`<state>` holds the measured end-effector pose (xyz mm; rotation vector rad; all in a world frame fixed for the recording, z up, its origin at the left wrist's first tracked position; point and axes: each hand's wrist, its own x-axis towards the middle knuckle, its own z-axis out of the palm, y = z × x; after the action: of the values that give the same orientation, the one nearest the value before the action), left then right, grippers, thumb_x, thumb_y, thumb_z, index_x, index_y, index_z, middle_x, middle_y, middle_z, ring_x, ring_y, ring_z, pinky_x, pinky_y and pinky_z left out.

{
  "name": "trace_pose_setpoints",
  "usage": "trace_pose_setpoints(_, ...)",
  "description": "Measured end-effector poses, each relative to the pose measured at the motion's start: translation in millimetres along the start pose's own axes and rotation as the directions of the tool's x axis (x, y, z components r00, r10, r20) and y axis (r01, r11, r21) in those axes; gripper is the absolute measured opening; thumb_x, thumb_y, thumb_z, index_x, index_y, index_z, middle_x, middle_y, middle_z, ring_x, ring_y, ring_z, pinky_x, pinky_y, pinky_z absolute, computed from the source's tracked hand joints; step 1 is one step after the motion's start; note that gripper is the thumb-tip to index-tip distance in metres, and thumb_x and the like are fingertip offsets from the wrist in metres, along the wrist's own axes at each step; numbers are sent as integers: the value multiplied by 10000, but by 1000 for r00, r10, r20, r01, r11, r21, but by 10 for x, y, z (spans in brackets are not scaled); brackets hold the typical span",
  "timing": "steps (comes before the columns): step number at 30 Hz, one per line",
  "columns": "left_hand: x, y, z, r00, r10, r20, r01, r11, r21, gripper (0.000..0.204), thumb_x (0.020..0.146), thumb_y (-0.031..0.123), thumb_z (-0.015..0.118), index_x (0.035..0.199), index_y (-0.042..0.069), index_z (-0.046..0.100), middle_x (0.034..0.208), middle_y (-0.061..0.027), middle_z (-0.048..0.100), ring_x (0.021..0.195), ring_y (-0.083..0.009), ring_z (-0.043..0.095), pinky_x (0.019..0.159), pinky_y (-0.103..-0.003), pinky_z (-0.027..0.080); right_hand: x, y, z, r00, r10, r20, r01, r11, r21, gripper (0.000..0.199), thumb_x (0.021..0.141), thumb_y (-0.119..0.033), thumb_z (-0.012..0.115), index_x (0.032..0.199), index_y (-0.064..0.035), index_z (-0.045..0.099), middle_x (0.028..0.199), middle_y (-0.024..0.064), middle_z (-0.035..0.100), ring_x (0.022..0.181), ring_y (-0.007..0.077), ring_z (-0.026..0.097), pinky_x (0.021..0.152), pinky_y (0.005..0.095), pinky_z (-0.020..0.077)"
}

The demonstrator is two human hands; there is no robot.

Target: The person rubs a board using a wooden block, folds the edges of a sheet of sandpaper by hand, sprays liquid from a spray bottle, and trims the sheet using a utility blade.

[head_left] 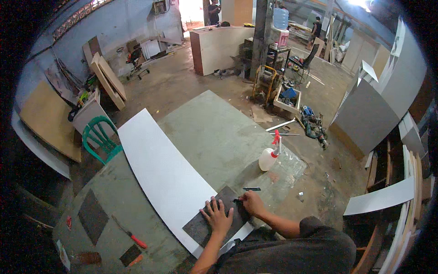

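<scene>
A dark grey rectangular sheet [197, 229] lies across the near end of a long white board [157, 166]. My left hand [219, 219] is pressed flat on it, fingers spread. At the sheet's right edge my right hand [252, 203] is closed in a pinch. Something small and dark shows at its fingertips, too small to name. Just beyond that hand, a small dark flat strip [252, 188] rests on the greenish table [205, 123]. Farther off stands a whitish spray bottle [267, 160] with a red trigger head.
On the table's left are a dark sheet [93, 217], a smaller dark piece [130, 255] and a red-handled tool [137, 240]. A green chair [102, 139] stands by the left edge. Boards [365, 118] lean at right. Two people are in the far background.
</scene>
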<state>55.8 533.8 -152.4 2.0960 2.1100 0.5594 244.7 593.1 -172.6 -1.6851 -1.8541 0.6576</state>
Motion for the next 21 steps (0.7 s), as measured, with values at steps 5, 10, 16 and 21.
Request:
trace_pose_setpoints(5, -17, -14, -21, 999, 24, 34, -24, 999, 25, 702, 917, 551, 566, 1400, 44, 527, 1611, -177, 280, 1493, -435, 166, 1136, -735, 5, 465, -318, 267, 995, 23, -98, -21, 1000, 19, 176, 840, -163, 709, 794, 3, 674, 828, 238, 646, 838, 432, 633, 732, 498, 495)
trace_pose_setpoints(10, -53, -37, -8, 996, 82, -31, -81, 996, 28, 666, 935, 553, 550, 1378, 56, 529, 1593, -193, 302, 1478, -472, 186, 1111, -767, 29, 715, -462, 442, 986, 116, -123, -117, 993, 2, 225, 825, -220, 740, 769, -8, 687, 801, 234, 655, 814, 424, 648, 722, 508, 504)
trace_pose_setpoints(16, -132, 19, -102, 998, 9, 60, -9, 1000, 9, 676, 928, 542, 559, 1393, 52, 523, 1612, -177, 271, 1493, -439, 171, 1141, -732, 32, 644, -534, 406, 982, 118, -146, -114, 993, 30, 248, 810, -248, 758, 780, -12, 688, 800, 223, 661, 814, 420, 654, 725, 502, 509)
trace_pose_setpoints(21, -31, -14, 107, 999, -36, -30, 36, 999, -7, 678, 910, 520, 589, 1404, 61, 521, 1598, -172, 307, 1491, -416, 199, 1160, -700, 46, 297, -241, 211, 978, 203, -51, -206, 976, -66, 227, 798, -220, 752, 760, -9, 678, 777, 214, 662, 798, 407, 665, 705, 502, 510)
